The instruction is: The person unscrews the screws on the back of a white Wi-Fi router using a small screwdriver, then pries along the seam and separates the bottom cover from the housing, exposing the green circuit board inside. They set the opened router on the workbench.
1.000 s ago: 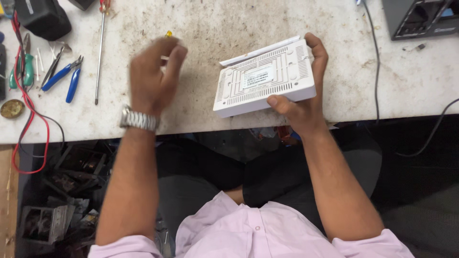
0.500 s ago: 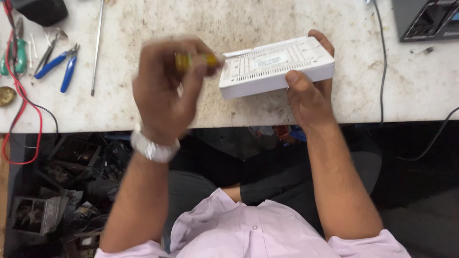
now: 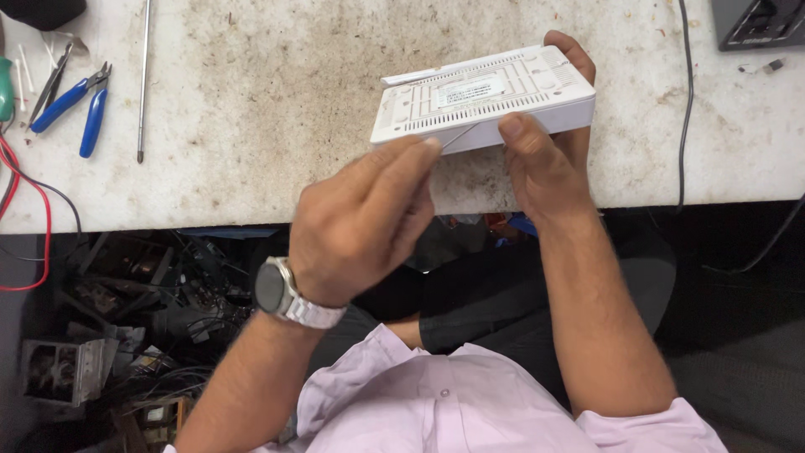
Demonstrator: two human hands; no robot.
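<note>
Head view of a stained white workbench point(image 3: 251, 101) with the person seated at its near edge. The right hand point(image 3: 545, 159) clasps a flat white plastic device point(image 3: 486, 96), slotted with vents and bearing a pale label on its upturned underside; the thumb presses the near side wall and the fingers point(image 3: 570, 54) wrap over the far edge, so the device is tilted up on its long edge above the bench near its front rim. The left hand point(image 3: 360, 222) is curled nearly closed, fingertips pinched together on a thin metal shaft point(image 3: 459, 137), whose tip meets the near side wall of the device just beside the right thumb; the handle of this tool is hidden inside the hand. A metal-band wristwatch point(image 3: 285, 294) sits on the left wrist. At the far left of the bench lie blue-handled pliers point(image 3: 80, 105), a long thin metal rod point(image 3: 144, 80) and red and black wires point(image 3: 33, 193), all well apart from the hands. A black cable point(image 3: 683, 101) runs across the bench to the right of the device, and a dark unit point(image 3: 759, 21) occupies the upper right corner. Scrap parts point(image 3: 109, 335) fill the space under the bench at left.
</note>
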